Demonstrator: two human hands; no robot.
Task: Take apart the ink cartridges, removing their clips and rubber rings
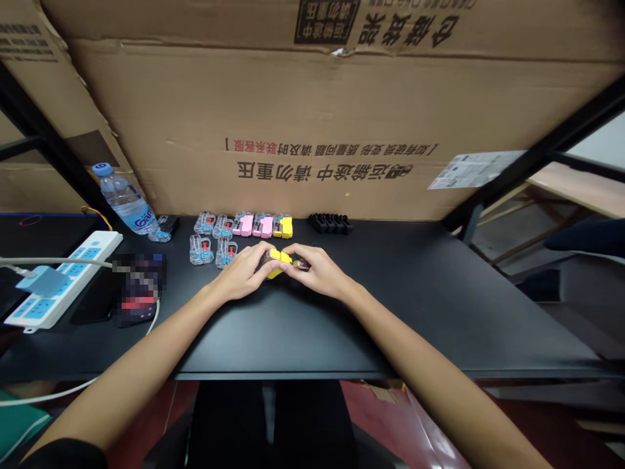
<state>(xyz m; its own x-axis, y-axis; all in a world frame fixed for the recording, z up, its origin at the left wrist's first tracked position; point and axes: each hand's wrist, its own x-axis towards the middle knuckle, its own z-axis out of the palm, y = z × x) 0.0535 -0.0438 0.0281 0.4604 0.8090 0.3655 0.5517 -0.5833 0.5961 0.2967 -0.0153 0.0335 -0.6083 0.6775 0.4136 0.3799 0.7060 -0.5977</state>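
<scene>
Over the middle of the black table, both hands meet on a small yellow plastic toy part (pixel 279 255). My left hand (pixel 244 270) grips it from the left, with thumb and fingers closed on its side. From the other side my right hand (pixel 317 268) pinches it, and a small dark brown piece with a shiny tip (pixel 301 264) shows under these fingers; its kind is unclear. Just beyond stand similar toys: clear ones with red triggers (pixel 201 250), pink ones (pixel 243 225) and a yellow one (pixel 283 226). Fingers hide much of the held part.
Black plastic parts (pixel 329 223) lie in a row at the back. A water bottle (pixel 127 198) leans at the left, near a white power strip (pixel 68 280) with a plugged-in cable. A large cardboard sheet (pixel 293 98) closes off the table's back edge.
</scene>
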